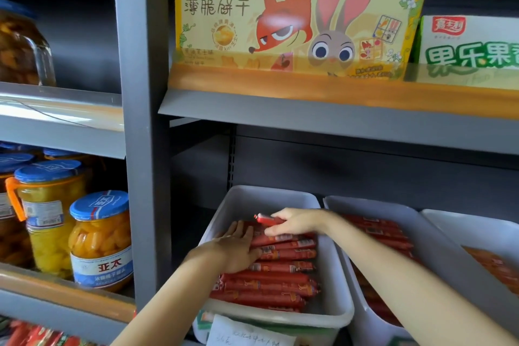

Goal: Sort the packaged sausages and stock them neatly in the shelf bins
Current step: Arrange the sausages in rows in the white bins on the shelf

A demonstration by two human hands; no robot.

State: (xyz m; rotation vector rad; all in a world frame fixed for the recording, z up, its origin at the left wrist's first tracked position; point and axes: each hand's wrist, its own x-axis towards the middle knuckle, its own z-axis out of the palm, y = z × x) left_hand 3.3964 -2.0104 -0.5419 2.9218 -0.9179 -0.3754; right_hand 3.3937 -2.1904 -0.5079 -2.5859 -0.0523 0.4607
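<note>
We see three white bins side by side on a grey shelf. The left bin (pixel 334 284) holds a stack of red packaged sausages (pixel 275 281) lying crosswise in neat rows, filling most of its floor. The left hand (pixel 238 247) lies flat on the left end of that stack, fingers straight and pressing down on the sausages, grasping nothing. The right hand (pixel 292 222) hovers over the far end of the same bin and has its fingers curled round a single red sausage (pixel 266 218), whose clipped tip pokes out to the left, just above the stacked rows.

The middle bin (pixel 438 250), touching the left one, holds more red sausages (pixel 379 233), partly hidden behind the right forearm. The right bin (pixel 477 227) shows only its near-left corner (its contents are orange-red and too blurred for us to tell). A handwritten paper label (pixel 247 331) hangs on the near wall of the left bin.

On the shelf above stands a yellow biscuit box (pixel 295 17) with a cartoon fox and rabbit, and right of it a white and green box (pixel 471 45). In the bay to the left, glass jars of yellow fruit (pixel 98 241) with blue lids stand together on a shelf, and a larger jar (pixel 22 48) stands on the shelf above them.
</note>
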